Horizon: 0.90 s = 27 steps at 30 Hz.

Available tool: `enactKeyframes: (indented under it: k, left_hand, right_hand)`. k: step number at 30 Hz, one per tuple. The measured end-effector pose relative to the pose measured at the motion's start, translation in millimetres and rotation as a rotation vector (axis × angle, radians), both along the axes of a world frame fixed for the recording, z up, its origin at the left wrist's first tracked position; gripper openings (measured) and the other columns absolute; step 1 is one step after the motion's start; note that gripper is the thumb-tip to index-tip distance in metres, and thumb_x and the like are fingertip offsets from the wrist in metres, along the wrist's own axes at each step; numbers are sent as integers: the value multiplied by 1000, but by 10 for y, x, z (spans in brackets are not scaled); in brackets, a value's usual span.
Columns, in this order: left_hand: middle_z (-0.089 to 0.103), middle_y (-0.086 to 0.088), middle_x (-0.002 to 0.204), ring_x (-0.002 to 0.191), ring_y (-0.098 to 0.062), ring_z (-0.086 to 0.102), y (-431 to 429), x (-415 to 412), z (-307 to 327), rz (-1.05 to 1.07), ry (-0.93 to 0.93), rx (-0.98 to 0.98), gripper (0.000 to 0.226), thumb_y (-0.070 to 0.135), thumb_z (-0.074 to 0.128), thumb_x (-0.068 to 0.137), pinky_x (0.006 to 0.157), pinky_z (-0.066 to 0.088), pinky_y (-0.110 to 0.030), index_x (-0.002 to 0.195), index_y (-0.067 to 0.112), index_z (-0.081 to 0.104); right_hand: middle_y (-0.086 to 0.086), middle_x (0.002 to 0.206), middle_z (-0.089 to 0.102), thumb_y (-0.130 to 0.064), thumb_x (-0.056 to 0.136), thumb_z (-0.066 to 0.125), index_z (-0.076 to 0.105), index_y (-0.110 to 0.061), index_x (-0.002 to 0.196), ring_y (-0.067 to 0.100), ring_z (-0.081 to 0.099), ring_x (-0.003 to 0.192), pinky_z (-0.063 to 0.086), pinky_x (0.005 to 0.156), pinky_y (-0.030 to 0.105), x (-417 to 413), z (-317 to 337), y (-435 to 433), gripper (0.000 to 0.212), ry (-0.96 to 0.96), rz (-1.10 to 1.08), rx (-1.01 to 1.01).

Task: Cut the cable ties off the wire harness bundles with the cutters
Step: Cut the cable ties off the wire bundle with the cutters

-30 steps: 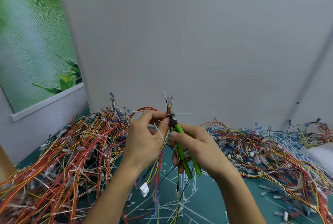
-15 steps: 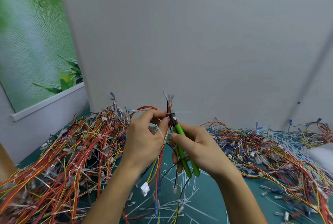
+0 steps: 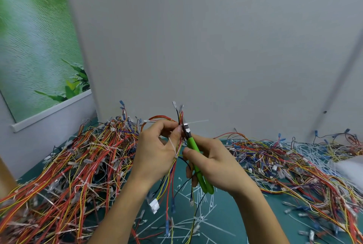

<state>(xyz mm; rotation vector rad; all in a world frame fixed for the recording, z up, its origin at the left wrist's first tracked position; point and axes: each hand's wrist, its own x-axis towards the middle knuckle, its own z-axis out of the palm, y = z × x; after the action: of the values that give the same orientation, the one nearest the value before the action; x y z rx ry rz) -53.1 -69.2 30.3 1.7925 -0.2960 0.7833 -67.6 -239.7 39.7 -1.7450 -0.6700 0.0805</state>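
**A:** Where's the bundle?

**B:** The wire harness bundle (image 3: 170,179) is held upright in the air over the middle of the bench (image 3: 261,210). Its top wire ends point at the grey wall (image 3: 216,47). The lower ends hang toward the green surface, with a white connector (image 3: 153,204) among them.

**A:** And the hands?

**B:** They're close together, each clamped on something. The left hand (image 3: 155,151) pinches the bundle near its top between thumb and fingers. The right hand (image 3: 214,163) is curled round the green handles of the cutters (image 3: 193,151).

**A:** Where's the cutting end?

**B:** It's right against the bundle at a white cable tie (image 3: 196,121), just beside the left fingertips. The tie's tail sticks out to the right. I can't tell whether the blades have closed on it. A second tie (image 3: 172,147) sits lower on the bundle, lying across the left hand.

**A:** What's around them?

**B:** Loose white ties (image 3: 196,222) are scattered on the bench below the hands. A tangled heap of harnesses (image 3: 78,165) fills the left side up to the back edge. Another heap (image 3: 284,165) spreads along the right side. A green poster (image 3: 35,47) hangs beyond the left corner.
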Motion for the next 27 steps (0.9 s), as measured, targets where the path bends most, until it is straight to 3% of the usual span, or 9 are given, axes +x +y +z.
enactKeyframes:
  k: [4, 8, 15, 19, 27]
  left_hand:
    - [72, 19, 91, 87, -7, 70, 4, -7, 6, 6, 8, 13, 5, 30, 70, 94, 75, 57, -31, 93, 36, 70]
    - [72, 18, 89, 84, -9, 70, 10, -5, 2, 5, 26, 9, 8, 31, 70, 94, 71, 59, -32, 91, 39, 70]
    - [72, 17, 88, 84, -11, 70, 15, -14, 16, -16, 39, -5, 11, 31, 70, 94, 66, 55, -19, 95, 43, 69]
    - [73, 14, 86, 82, -8, 69, 18, -21, 35, -15, 37, -35, 7, 28, 71, 94, 68, 56, -20, 90, 34, 72]
    - [74, 12, 87, 80, -10, 70, -1, -45, 64, -37, 32, -73, 6, 25, 71, 94, 66, 55, -17, 93, 30, 73]
  right_hand:
    - [-1, 82, 57, -17, 103, 55, 68, -21, 117, 24, 68, 64, 62, 55, 47, -11, 11, 3, 19, -3, -9, -15]
    - [-3, 78, 57, -18, 103, 56, 68, -18, 112, 26, 69, 64, 61, 54, 43, -21, 16, 34, 15, 12, -21, -3]
    - [-11, 77, 60, -19, 106, 56, 67, -20, 115, 23, 71, 70, 61, 57, 40, -34, 32, 32, 15, 34, 2, -5]
    - [-11, 72, 58, -16, 107, 52, 65, -24, 112, 17, 67, 59, 58, 51, 36, -50, 35, 53, 16, -5, -7, -27]
    - [-3, 77, 54, -16, 106, 52, 66, -25, 109, 23, 67, 62, 60, 52, 43, -55, 50, 53, 17, -14, 8, 5]
